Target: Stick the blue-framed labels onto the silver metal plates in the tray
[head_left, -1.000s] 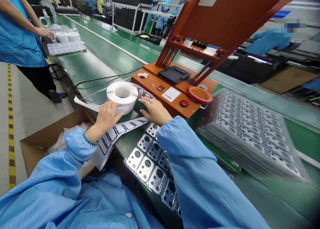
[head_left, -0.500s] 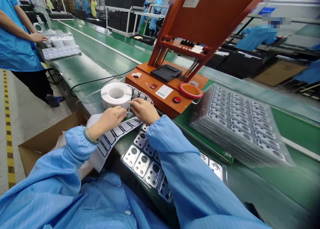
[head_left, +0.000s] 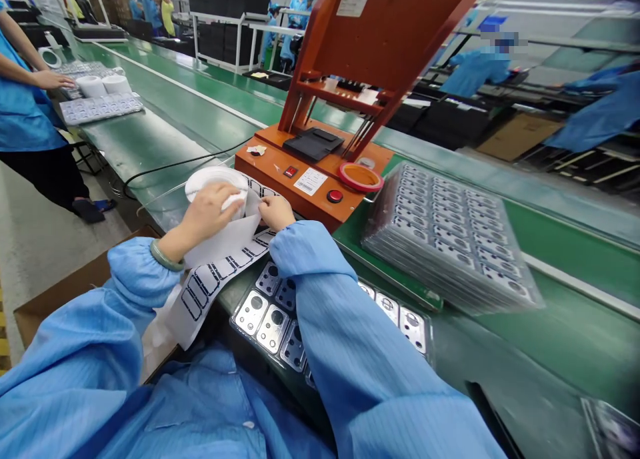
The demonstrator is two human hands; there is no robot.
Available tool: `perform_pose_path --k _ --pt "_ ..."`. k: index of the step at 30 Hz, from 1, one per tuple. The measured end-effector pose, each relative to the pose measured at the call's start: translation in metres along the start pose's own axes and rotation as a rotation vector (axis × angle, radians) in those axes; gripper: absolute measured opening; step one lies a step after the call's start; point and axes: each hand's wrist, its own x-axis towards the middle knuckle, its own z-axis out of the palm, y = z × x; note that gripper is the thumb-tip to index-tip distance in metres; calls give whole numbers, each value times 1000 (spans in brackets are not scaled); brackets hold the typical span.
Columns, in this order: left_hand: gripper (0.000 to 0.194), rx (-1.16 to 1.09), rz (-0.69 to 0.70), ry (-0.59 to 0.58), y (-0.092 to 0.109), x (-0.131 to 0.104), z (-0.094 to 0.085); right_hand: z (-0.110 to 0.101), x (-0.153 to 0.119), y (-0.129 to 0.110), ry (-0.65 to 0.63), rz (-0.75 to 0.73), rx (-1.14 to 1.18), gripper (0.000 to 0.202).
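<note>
My left hand [head_left: 207, 213] curls over a white roll [head_left: 215, 173] of labels, fingers closed on its near side. Beside it, my right hand [head_left: 277, 212] pinches the edge of a pale strip [head_left: 253, 204] coming off the roll; the fingertips are partly hidden. A plain white stretch of strip folds out below my left hand. Under it runs a strip printed with black outlined frames [head_left: 200, 289], hanging over the table edge. Beneath my right forearm lies a clear tray of silver plates [head_left: 271, 327] with dark round holes.
An orange press [head_left: 310, 172] with raised lid stands behind the hands, a red tape ring [head_left: 361, 177] on its base. Stacked clear trays [head_left: 450, 239] sit to the right. A cardboard box [head_left: 60, 299] stands lower left. A co-worker's hand [head_left: 53, 80] is at the far left.
My left hand has moved up and left onto the roll. A plain white stretch of strip now shows between and below my hands. The whole view has shifted slightly.
</note>
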Motion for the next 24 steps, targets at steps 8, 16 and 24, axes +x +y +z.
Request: perform_pose_path --k 8,16,24 --pt "46 103 -110 -45 -66 58 33 -38 10 -22 149 45 -74 39" --pt "35 203 -247 71 -70 58 29 -47 -1 -27 163 0 -116 35" --pt "35 216 -522 97 -84 61 21 -49 -1 -19 172 -8 -103 37"
